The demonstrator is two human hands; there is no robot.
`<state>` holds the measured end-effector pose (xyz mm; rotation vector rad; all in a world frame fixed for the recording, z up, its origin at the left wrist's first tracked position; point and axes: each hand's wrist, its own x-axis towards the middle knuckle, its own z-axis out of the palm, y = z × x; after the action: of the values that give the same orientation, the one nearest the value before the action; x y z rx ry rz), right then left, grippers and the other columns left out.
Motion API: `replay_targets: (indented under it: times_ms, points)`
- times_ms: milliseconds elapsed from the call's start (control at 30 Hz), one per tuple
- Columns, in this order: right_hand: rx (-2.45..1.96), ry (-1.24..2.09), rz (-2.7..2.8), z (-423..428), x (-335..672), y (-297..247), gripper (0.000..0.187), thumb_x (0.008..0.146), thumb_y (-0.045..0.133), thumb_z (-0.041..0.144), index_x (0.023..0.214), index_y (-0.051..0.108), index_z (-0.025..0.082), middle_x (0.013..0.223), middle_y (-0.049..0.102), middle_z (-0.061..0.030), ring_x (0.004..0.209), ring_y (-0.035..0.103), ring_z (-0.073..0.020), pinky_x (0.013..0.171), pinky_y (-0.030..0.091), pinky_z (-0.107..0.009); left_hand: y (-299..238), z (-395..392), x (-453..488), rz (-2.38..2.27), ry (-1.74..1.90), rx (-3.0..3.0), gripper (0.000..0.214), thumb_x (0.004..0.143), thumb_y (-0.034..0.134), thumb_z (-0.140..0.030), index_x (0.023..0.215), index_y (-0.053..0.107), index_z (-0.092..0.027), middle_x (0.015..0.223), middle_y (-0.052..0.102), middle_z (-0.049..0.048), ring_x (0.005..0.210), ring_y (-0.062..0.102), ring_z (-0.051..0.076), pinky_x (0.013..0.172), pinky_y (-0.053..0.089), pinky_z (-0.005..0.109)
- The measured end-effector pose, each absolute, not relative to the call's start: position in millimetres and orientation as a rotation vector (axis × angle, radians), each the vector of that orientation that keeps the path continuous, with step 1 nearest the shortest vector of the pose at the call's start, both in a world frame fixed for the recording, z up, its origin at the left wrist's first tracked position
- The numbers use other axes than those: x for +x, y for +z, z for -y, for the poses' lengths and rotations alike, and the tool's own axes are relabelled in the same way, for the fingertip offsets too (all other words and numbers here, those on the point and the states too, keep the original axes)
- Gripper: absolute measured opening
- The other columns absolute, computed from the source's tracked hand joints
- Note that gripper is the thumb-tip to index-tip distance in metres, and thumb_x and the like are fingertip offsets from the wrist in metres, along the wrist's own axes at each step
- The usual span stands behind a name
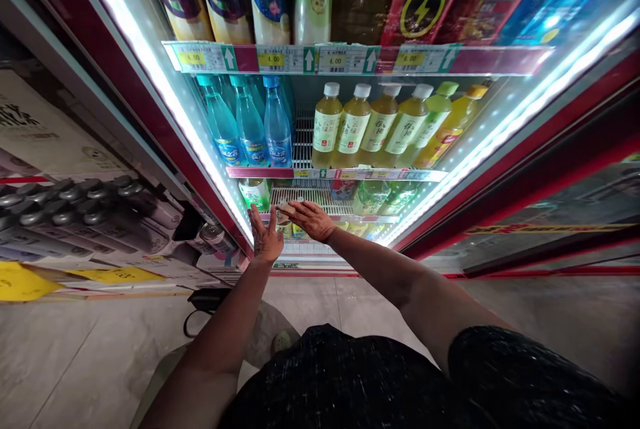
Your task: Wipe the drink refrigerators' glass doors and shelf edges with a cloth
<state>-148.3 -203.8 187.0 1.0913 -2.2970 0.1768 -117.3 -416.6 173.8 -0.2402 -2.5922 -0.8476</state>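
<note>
Both my arms reach into an open drinks fridge at its low shelf. My left hand (265,237) is upright with fingers stretched, its palm against the left side of a small bottle (284,221). My right hand (311,219) lies flat over the tops of the small bottles there, fingers spread. Whether either hand grips a bottle I cannot make out. Above them stands a green-labelled bottle (255,193) on a wire shelf (313,195).
Blue water bottles (250,125) and yellow tea bottles (350,125) fill the middle shelf, with price tags (280,59) above. The fridge's red frame (165,129) runs down the left. A printed crate of cans (85,212) sits left. Grey tiled floor (75,355) lies below.
</note>
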Motion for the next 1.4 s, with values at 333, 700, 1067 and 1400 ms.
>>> replay_targets:
  times_ms: [333, 700, 1067, 1400]
  points:
    - [1.091, 0.124, 2.257, 173, -137, 172, 0.048, 0.102, 0.05, 0.014, 0.147, 0.058, 0.029, 0.151, 0.062, 0.0022, 0.147, 0.051, -0.0145, 0.123, 0.04, -0.035, 171, 393, -107, 2.581, -0.837, -0.241, 0.093, 0.076, 0.068, -0.006, 0.161, 0.035, -0.019, 0.174, -0.01, 0.0186, 0.161, -0.008, 0.039, 0.13, 0.016, 0.061]
    - [1.132, 0.061, 2.239, 122, -128, 164, 0.044, 0.105, 0.047, 0.013, 0.144, 0.06, 0.028, 0.147, 0.066, 0.0037, 0.14, 0.057, -0.0125, 0.122, 0.041, -0.033, 162, 369, -101, 2.587, -0.818, -0.286, 0.094, 0.077, 0.066, -0.006, 0.163, 0.032, -0.024, 0.173, -0.02, 0.013, 0.161, -0.006, 0.04, 0.129, 0.018, 0.061]
    - [1.139, 0.062, 2.266, 78, -119, 156, 0.052, 0.103, 0.049, 0.015, 0.152, 0.053, 0.032, 0.147, 0.065, 0.0047, 0.143, 0.055, -0.011, 0.124, 0.037, -0.03, 156, 351, -101, 2.658, -0.717, -0.272, 0.095, 0.077, 0.065, -0.002, 0.163, 0.033, -0.028, 0.172, -0.025, 0.01, 0.16, -0.009, 0.043, 0.127, 0.02, 0.065]
    - [1.117, -0.001, 2.215, 42, -113, 155, 0.038, 0.103, 0.052, 0.015, 0.136, 0.067, 0.028, 0.145, 0.067, 0.0024, 0.142, 0.056, -0.0162, 0.126, 0.033, -0.037, 148, 339, -100, 2.685, -0.631, -0.255, 0.107, 0.072, 0.073, -0.006, 0.165, 0.023, -0.018, 0.169, -0.028, 0.0198, 0.157, -0.017, 0.048, 0.126, 0.01, 0.071]
